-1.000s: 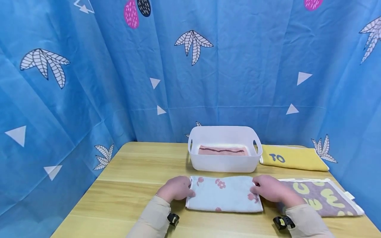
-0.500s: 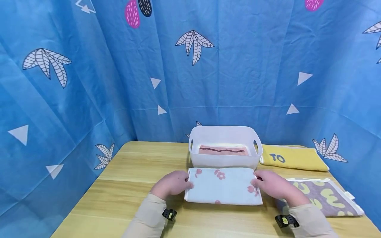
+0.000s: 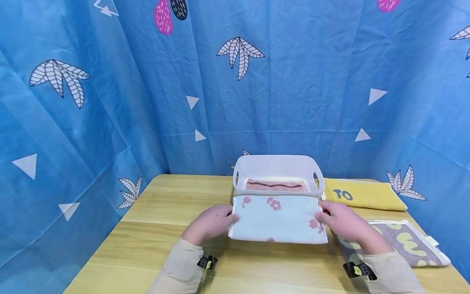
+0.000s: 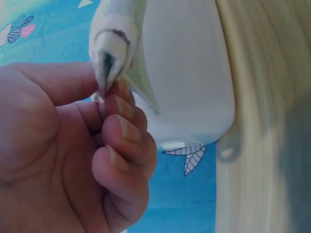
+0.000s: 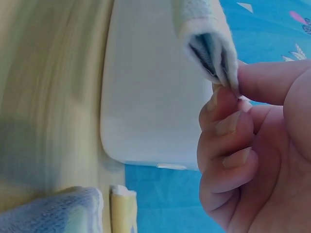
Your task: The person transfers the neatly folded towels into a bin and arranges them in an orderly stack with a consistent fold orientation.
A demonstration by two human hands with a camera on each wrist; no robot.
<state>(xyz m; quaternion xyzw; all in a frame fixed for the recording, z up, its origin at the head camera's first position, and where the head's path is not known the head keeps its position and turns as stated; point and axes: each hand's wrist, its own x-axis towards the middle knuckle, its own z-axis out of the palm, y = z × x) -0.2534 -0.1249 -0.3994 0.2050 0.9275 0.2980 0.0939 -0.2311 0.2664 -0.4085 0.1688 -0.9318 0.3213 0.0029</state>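
A folded white towel with pink flowers point(image 3: 277, 220) is held up off the table, just in front of a white plastic basket point(image 3: 240, 199). My left hand point(image 3: 211, 222) pinches its left edge between thumb and curled fingers; the folded layers show in the left wrist view point(image 4: 112, 53). At the opposite edge my right hand point(image 3: 343, 220) pinches it the same way, with the layers hanging open a little in the right wrist view. Inside the basket lies a folded pink towel with a dark wavy stripe point(image 3: 275, 185). The towel in my hands hides most of the basket's front wall.
A folded yellow towel marked "TO" point(image 3: 367, 194) lies right of the basket. Nearer, a purple-grey towel with yellow-green shapes point(image 3: 407, 243) lies partly under my right forearm. Blue patterned curtains point(image 3: 235, 102) surround the wooden table point(image 3: 147, 237).
Both hands have lifted the white flowered towel from the table and carried it forward toward the basket, where it now covers the basket's front wall. The other towels have stayed in place.
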